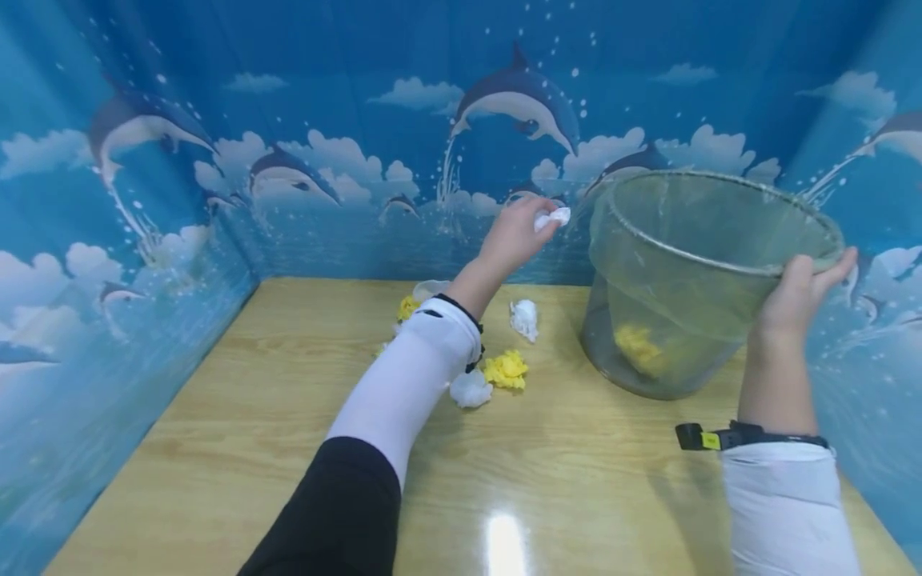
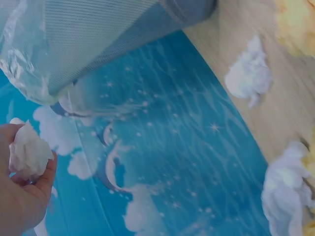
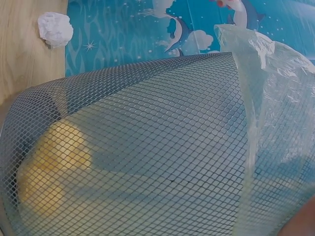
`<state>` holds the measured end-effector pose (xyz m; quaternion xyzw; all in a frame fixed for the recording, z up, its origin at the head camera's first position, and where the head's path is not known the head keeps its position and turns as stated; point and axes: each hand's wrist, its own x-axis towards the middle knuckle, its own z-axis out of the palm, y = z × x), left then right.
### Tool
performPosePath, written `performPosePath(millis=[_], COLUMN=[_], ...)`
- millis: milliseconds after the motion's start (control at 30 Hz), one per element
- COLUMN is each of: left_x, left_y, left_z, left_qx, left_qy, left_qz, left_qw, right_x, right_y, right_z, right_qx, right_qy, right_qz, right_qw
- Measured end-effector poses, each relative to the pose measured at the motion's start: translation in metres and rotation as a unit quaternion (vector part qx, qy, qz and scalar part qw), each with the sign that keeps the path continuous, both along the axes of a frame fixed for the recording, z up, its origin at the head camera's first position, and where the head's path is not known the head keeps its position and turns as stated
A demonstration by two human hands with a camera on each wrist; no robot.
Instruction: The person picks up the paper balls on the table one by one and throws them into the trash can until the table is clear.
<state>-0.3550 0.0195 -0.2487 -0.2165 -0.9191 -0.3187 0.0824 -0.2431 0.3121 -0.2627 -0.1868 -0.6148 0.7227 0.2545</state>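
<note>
A crumpled white ball (image 1: 555,218) is up in the air by the table's back edge, pinched between the thumb and fingers of the left hand (image 1: 513,230). Next to it, near the table's back right corner, is a mesh bin (image 1: 603,352) with a see-through bag (image 1: 709,300) folded over its top. The right hand (image 1: 788,304) grips the bin's rim on the right side. A yellow clump (image 1: 637,348) is inside, at the bottom. On the table (image 1: 612,480), a white wad (image 1: 524,320) lies near the back edge. Closer to the front, a yellow wad (image 1: 507,370) sits right beside a pale wad (image 1: 471,390). Behind is a blue dolphin curtain (image 1: 346,88).
</note>
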Motion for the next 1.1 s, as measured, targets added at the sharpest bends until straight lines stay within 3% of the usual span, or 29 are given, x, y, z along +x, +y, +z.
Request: performPosePath(millis=[200,367,567,833,1100], left_x=[0.004,0.009,0.014,0.018,0.028], left_y=[0.019,0.037,0.062,0.09,0.107], left_z=[0.02,0.034,0.045,0.055,0.06], left_qx=[0.044,0.057,0.03,-0.04,-0.057], left_qy=[0.002,0.006,-0.004,-0.03,-0.045], left_qz=[-0.005,-0.009,-0.037,-0.069,-0.098], left_qw=[0.999,0.9983,0.9988,0.9963,0.9925], right_x=[-0.004,-0.005,-0.003,-0.004,-0.007], right_y=[0.0,0.0,-0.002,-0.003,-0.004], right_z=[0.002,0.004,0.0,-0.003,-0.007], right_qx=[0.004,-0.007,-0.011,0.006,0.027], right_qy=[0.025,0.017,0.009,0.013,0.024], right_qz=[-0.006,-0.001,-0.006,-0.024,-0.05], right_qw=[0.9997,0.9998,0.9999,0.9996,0.9981])
